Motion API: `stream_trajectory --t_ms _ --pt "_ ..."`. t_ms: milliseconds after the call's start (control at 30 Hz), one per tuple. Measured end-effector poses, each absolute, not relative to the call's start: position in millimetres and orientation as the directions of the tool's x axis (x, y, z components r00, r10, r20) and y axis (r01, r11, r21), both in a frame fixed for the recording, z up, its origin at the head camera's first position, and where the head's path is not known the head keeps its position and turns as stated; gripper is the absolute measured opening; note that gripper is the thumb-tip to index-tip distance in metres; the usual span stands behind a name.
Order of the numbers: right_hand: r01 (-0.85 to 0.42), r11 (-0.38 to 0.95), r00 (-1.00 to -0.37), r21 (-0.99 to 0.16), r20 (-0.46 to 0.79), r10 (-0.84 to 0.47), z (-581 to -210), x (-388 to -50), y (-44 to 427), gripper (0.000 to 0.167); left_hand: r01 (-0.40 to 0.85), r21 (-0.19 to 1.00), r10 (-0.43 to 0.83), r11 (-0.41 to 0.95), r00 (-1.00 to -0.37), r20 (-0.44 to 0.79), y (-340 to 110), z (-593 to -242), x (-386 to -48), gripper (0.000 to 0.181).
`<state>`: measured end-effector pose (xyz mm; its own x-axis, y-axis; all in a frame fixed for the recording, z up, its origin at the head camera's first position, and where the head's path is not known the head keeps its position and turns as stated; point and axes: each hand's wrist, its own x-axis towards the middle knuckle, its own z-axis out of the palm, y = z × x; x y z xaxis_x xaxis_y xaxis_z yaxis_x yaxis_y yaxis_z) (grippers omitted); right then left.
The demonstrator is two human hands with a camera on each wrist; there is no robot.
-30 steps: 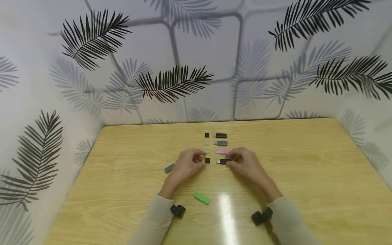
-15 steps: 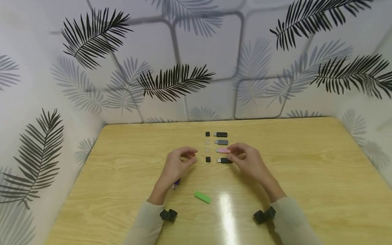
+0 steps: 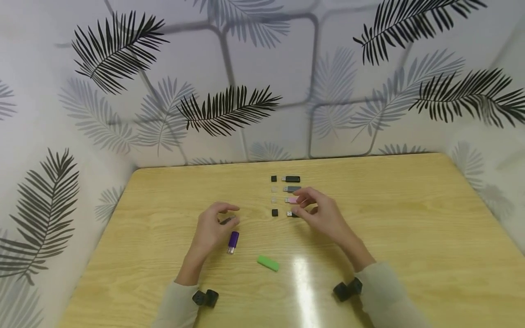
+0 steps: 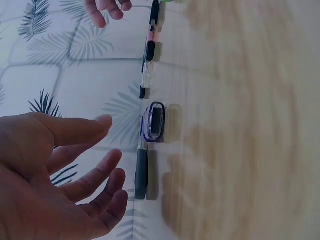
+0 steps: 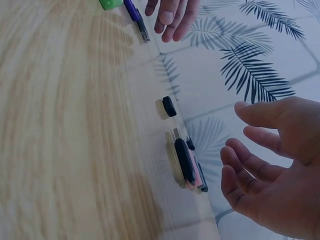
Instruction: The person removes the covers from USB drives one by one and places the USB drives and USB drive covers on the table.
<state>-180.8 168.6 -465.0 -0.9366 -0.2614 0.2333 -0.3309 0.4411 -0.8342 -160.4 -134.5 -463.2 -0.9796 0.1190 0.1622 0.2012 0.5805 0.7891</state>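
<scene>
The left hand's [image 3: 210,225] thumb stands well apart from its loosely bent, released fingers; the right hand's [image 3: 323,214] relaxed fingers hold nothing either. From the head, fingertips overlap the grey memory stick [image 4: 142,175] at left and the near black stick [image 5: 185,160] at right; each wrist view shows a gap. The purple stick [image 3: 233,241] lies near the grey one. The table [image 3: 389,196] stretches widely left and right, its far edge beyond the sticks.
</scene>
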Motion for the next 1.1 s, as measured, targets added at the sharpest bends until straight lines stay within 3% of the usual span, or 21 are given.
stream_trajectory --t_ms 533,1100 --pt "-0.401 0.412 -0.909 -0.818 0.302 -0.286 -461.0 -169.6 147.5 0.038 0.047 0.715 0.053 0.697 -0.998 0.013 -155.2 -465.1 -162.2 0.025" --pt "-0.471 0.367 -0.865 -0.802 0.338 -0.372 -467.9 -155.2 118.0 0.036 0.050 0.707 0.058 0.706 -0.998 0.012 -156.5 -463.9 -162.0 0.016"
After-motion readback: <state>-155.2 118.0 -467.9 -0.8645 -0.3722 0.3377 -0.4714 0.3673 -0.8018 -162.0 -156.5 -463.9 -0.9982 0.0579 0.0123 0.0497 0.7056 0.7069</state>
